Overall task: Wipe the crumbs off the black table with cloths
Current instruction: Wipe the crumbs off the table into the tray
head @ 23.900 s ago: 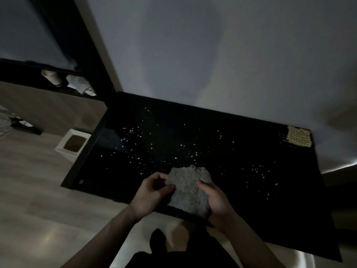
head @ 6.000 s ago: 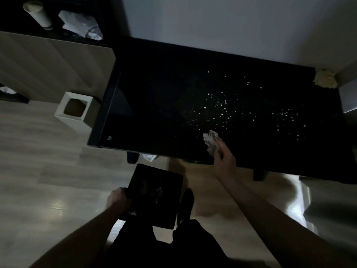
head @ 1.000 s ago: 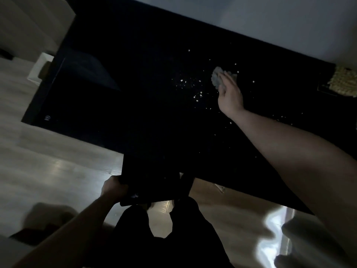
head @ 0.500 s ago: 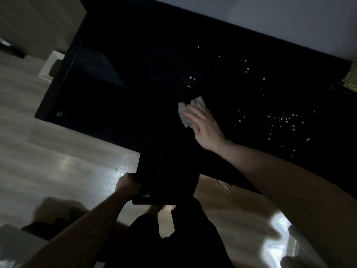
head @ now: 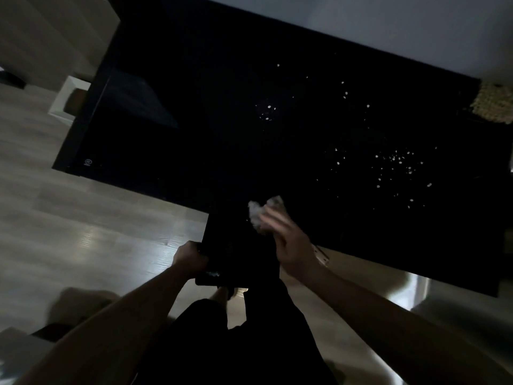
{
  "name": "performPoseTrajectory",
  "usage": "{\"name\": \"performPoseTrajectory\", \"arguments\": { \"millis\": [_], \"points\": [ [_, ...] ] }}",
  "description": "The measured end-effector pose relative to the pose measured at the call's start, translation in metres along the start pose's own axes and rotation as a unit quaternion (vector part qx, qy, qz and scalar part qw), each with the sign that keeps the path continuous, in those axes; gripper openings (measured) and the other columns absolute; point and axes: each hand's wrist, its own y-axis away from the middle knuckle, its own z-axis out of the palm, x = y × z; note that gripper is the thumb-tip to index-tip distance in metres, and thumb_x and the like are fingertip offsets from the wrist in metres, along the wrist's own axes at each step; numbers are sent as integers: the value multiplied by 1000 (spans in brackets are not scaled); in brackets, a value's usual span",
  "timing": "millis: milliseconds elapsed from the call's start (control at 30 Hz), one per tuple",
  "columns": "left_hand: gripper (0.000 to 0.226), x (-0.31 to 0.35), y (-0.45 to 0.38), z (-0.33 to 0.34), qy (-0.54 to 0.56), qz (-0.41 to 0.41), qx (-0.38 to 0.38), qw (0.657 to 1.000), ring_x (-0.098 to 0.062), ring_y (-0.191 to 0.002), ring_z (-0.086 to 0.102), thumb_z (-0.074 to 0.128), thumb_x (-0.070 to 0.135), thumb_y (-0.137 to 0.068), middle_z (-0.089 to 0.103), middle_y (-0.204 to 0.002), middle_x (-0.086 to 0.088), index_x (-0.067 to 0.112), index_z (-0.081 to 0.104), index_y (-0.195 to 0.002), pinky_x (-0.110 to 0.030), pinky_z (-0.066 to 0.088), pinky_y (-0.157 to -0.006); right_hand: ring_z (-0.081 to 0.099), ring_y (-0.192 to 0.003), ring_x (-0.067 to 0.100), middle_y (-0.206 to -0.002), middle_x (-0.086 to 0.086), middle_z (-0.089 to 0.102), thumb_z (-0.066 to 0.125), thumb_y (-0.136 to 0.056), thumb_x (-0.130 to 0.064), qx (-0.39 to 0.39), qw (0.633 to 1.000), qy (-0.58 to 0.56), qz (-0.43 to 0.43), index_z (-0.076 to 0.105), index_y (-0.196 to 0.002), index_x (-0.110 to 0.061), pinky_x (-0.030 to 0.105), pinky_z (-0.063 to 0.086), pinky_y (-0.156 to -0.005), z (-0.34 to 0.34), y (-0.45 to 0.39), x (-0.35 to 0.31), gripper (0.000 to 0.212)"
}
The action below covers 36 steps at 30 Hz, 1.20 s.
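Observation:
The black table [head: 194,120] fills the upper middle of the dim head view. White crumbs [head: 394,162] lie scattered on its right half, with a small cluster [head: 268,112] near the middle. My right hand [head: 288,243] presses a crumpled grey cloth [head: 256,213] at the table's near edge, fingers stretched over it and blurred. My left hand [head: 190,259] grips the left side of a flat black tray [head: 236,251] held just below that edge, under the cloth. A second, yellowish cloth [head: 492,107] lies at the table's far right corner.
A white square bin [head: 69,98] stands on the wooden floor [head: 83,232] left of the table. A pale wall [head: 388,29] runs behind the table. My dark-clothed legs [head: 236,343] are below the tray.
My right hand has swept the grey cloth from mid-table back toward me to the near edge, above the tray. My left hand keeps holding the tray at the edge.

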Motion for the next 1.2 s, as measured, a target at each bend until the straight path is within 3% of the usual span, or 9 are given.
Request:
{"name": "performPoseTrajectory", "arguments": {
  "millis": [167,267,367,500,667,900,1033,1133,1200],
  "points": [
    [18,2,-1,2,-25,7,-7,1000,-26,-82,69,61,19,-86,68,-76,-4,25,61,-69,-27,48,-65,29,-154,23,-159,8,43,34,-101,-2,186,974,72,106,53,-146,-8,51,28,-123,-88,-35,48,49],
    [14,3,-4,3,-32,9,-9,999,-27,-82,70,62,18,-84,71,-82,-6,25,64,-72,-30,54,-68,25,-154,20,-161,5,40,34,-104,-7,219,951,137,170,48,-149,-11,46,25,-125,-137,-48,88,47],
    [10,3,-6,6,-33,10,-5,999,-26,-82,70,63,20,-84,73,-83,-7,23,67,-77,-29,54,-67,20,-155,25,-165,6,30,34,-106,-13,186,941,180,220,42,-153,-13,46,19,-127,-156,-52,117,48],
    [8,2,-9,9,-31,10,-5,999,-28,-85,71,64,19,-84,74,-86,-8,25,67,-79,-34,59,-75,12,-156,38,-167,13,24,39,-96,-10,163,940,216,205,38,-156,-13,53,13,-127,-134,-63,125,60],
    [8,3,-9,10,-20,14,-5,1000,-29,-85,71,63,18,-86,74,-86,-9,20,70,-82,-37,60,-78,23,-154,31,-161,9,37,42,-94,2,122,972,179,88,49,-150,-13,52,21,-125,-76,-67,93,58],
    [14,1,-5,5,-16,8,-8,1000,-30,-84,71,63,15,-80,73,-82,-10,24,64,-69,-34,58,-73,28,-153,30,-156,11,46,39,-103,-15,-32,994,95,-45,54,-146,-11,48,24,-125,39,-19,18,45],
    [13,-7,-1,1,-22,7,-6,1000,-30,-83,71,62,17,-79,72,-80,-9,23,63,-68,-31,55,-68,22,-156,17,-161,3,39,50,-102,-7,-125,992,22,-6,48,-151,-12,47,27,-124,83,28,-8,49],
    [10,-16,-3,-4,-25,18,-12,999,-29,-85,72,62,15,-80,74,-85,-10,20,69,-77,-34,59,-75,22,-156,15,-163,1,35,45,-104,-17,-110,994,-12,16,48,-150,-11,46,26,-125,70,45,-19,46],
    [15,-22,-7,-9,-22,27,-12,999,-29,-86,72,62,16,-81,75,-87,-11,14,75,-89,-35,59,-77,25,-155,16,-162,1,38,47,-103,-9,-57,998,-9,31,49,-150,-13,41,27,-125,48,36,-27,47]
  ]
}}
